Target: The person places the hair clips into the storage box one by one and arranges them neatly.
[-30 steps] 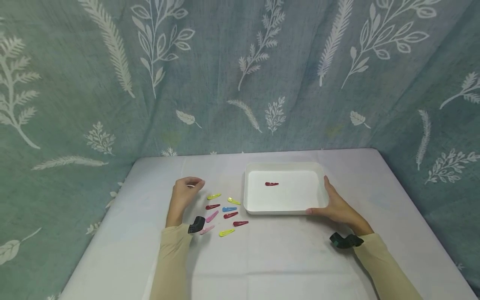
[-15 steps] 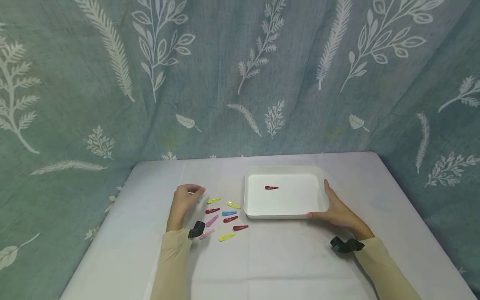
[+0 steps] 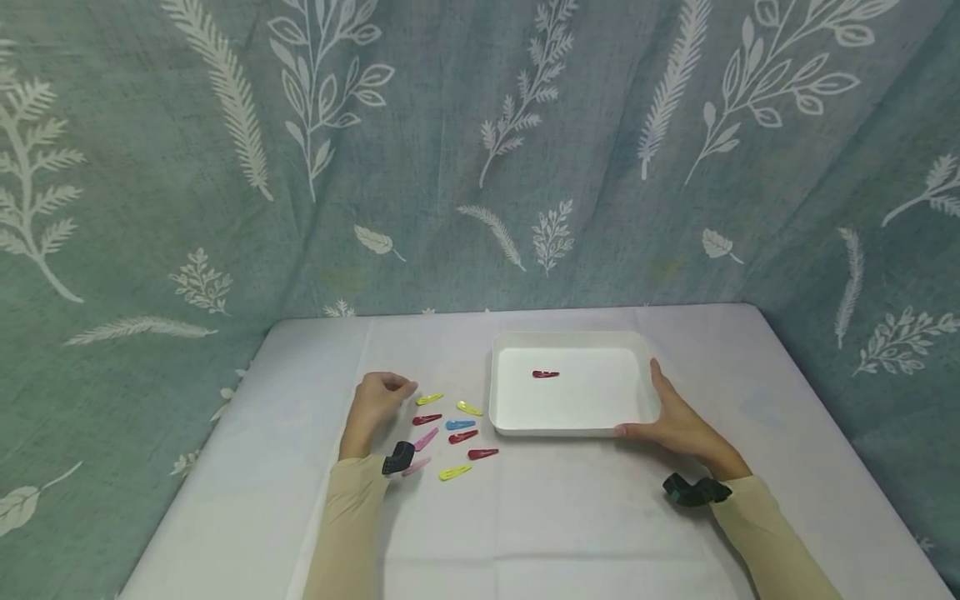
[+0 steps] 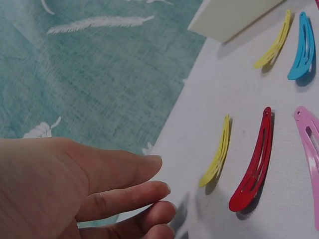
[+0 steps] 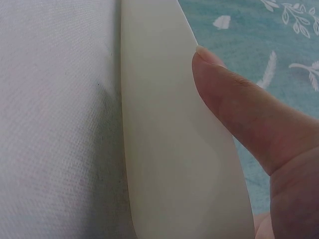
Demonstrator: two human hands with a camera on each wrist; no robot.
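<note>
My left hand (image 3: 377, 404) hovers at the left of several snap hair clips, thumb and fingers loosely bent with nothing between them. Nearest its fingertips lies a yellow hair clip (image 4: 218, 152), and beside that a red hair clip (image 4: 253, 162). A blue hair clip (image 3: 461, 425) and a pink hair clip (image 3: 426, 439) are among the others on the cloth. My right hand (image 3: 675, 421) holds the near right corner of a white tray (image 3: 555, 432), thumb at the front rim and fingers along the right side. One dark red hair clip (image 3: 546, 374) lies inside the tray.
A white cloth (image 3: 570, 525) covers the table. Behind it and at both sides hangs a green-blue curtain (image 3: 420, 150) with white leaf prints. Each wrist wears a small black camera, seen as a dark left camera (image 3: 399, 457) and right camera (image 3: 696, 490).
My left hand has shifted slightly right, closer to the nearest yellow hair clip. My right hand stays at the tray's corner, and the tray and clips keep their places.
</note>
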